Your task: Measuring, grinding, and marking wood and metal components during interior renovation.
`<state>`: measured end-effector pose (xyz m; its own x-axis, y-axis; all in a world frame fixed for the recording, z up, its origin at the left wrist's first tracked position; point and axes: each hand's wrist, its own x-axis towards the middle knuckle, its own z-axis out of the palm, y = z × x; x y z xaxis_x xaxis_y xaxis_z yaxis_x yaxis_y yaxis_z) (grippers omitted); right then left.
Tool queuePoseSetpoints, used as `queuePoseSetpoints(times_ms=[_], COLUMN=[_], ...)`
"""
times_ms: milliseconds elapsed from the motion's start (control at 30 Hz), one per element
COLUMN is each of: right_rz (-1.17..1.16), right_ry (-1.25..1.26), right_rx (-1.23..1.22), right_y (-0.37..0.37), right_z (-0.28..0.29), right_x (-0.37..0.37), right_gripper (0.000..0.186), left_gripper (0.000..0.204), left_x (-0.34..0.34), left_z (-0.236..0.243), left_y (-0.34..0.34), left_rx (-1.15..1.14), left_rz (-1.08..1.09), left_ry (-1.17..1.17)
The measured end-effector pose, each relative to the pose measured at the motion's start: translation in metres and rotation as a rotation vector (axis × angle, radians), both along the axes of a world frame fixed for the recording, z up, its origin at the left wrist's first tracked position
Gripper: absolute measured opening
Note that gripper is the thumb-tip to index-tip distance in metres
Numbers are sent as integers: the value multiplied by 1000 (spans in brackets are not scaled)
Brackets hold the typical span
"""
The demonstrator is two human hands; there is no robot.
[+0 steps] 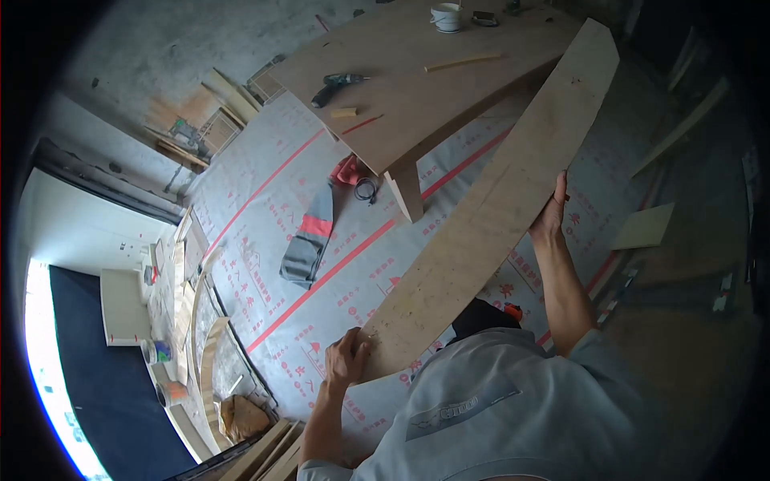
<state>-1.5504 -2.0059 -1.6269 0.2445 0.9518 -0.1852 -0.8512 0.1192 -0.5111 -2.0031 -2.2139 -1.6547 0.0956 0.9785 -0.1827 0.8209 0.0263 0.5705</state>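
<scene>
A long plywood board [489,232] with a tapered, angled top end runs diagonally in front of me, from lower middle to upper right, over my grey shirt. My left hand [346,357] grips its lower end at the left edge. My right hand [550,212] holds its right edge about halfway up, thumb along the side. Under the board, near my body, a dark object with an orange part [511,311] is partly hidden.
A wooden table [433,96] holds a drill [337,84], short wood strips [461,62] and a white bucket [446,18]. A grey-red bag-like item [306,248] and coiled cord [366,190] lie on the printed floor sheeting. Curved wood pieces [210,353] lie left, a panel [642,227] right.
</scene>
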Motion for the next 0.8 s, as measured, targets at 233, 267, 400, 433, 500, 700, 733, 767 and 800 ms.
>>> queuePoseSetpoints(times_ms=[233,267,400,433,500,700,733,767,800], right_rz=[212,234,261,257,353,255,217,245,237], right_ry=[-180,-164,-144,-144,-140,-180,-215,-228,-231], right_rx=[-1,0,-14,-19,-116,-157,-125,-150,-144], right_y=[132,150,236,257,294,388,401,412,423], right_z=[2,0,-3,-9,-16,-35,-38,-34,-43], right_x=[-139,-161,-262,-286,-333,-482,-508,-524,-540], right_gripper=[63,60,50,50,44,34,35,38,38], left_gripper=[30,30,84,83,81,43,43,41,40], left_x=[-86,-90,-115,-110,-132,-263,-286,-309,-332], left_z=[-53,-42,-3,21,10,-14,-15,-17,-22], left_y=[47,58,61,72,78,152,169,184,198], left_rx=[-102,-103,60,57,116,379,385,408,431], left_rz=[436,529,292,214,293,458,457,427,396], left_ry=[-47,-14,-57,94,245,497,492,494,496])
